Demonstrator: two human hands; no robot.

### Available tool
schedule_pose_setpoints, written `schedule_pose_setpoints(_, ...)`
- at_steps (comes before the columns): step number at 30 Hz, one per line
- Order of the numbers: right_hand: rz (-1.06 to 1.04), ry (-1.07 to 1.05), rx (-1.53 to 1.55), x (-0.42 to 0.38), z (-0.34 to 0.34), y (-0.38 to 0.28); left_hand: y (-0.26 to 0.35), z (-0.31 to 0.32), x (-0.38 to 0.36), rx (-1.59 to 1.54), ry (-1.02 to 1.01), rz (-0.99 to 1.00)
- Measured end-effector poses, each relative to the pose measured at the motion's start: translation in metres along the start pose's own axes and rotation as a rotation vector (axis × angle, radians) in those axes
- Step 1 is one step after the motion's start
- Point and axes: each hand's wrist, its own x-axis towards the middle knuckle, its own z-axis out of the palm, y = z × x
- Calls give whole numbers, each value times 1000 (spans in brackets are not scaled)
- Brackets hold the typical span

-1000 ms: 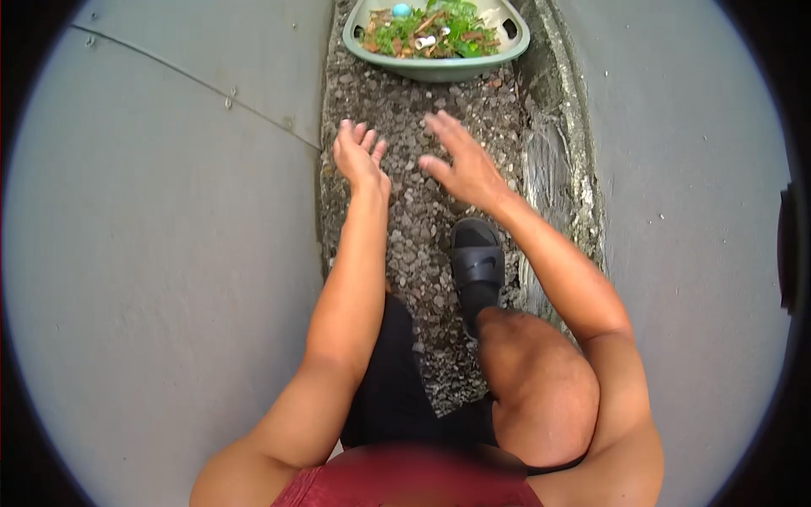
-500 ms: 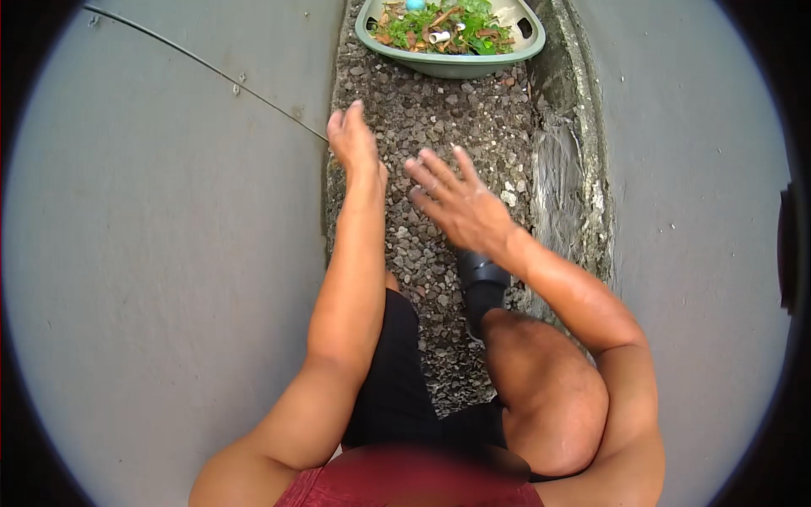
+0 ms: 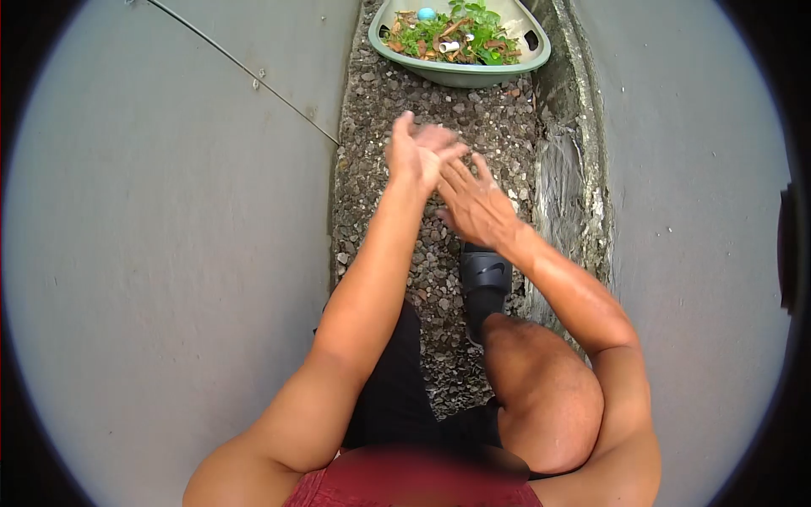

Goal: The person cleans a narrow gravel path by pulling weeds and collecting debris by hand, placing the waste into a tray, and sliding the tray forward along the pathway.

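My left hand (image 3: 422, 152) is raised above the gravel strip (image 3: 380, 220), palm up and a little blurred, its fingers spread and holding nothing. Just right of it is my right hand (image 3: 477, 203), back upward, with its fingers stretched out; their tips overlap the left hand in this view. Beyond both hands stands a green-rimmed plastic tub (image 3: 460, 78). Leaves and weeds (image 3: 486, 29), dry brown bits, a short white tube (image 3: 449, 46) and a light blue ball (image 3: 427, 14) lie in it.
Grey pavement (image 3: 169, 253) borders the strip on both sides. A rough concrete curb (image 3: 591, 160) runs along the right edge. From the upper left a thin dark rod (image 3: 245, 68) slants down to the gravel. My foot in a black slide (image 3: 486, 270) rests on the strip.
My left hand has swung right and turned palm up, meeting the right hand's outline. The right hand has shifted slightly right and down. The view has shifted a little.
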Motion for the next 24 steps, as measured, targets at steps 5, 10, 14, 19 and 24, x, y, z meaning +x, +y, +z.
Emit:
schedule_pose_setpoints(5,203,397,1144,13,-33,10,15,-35,20,297,250,150)
schedule_pose_setpoints(10,345,229,2143,26,-33,8,-21,1,-10,457,-57,274)
schedule_pose_setpoints(14,679,411,1852,35,12,53,-84,22,-57,869,-561,679)
schedule_pose_setpoints(19,765,350,1598,35,86,80,-76,5,-48,1508,-561,648)
schedule_pose_setpoints(24,305,244,826,6,44,42,-64,-22,17,1185,-485,728)
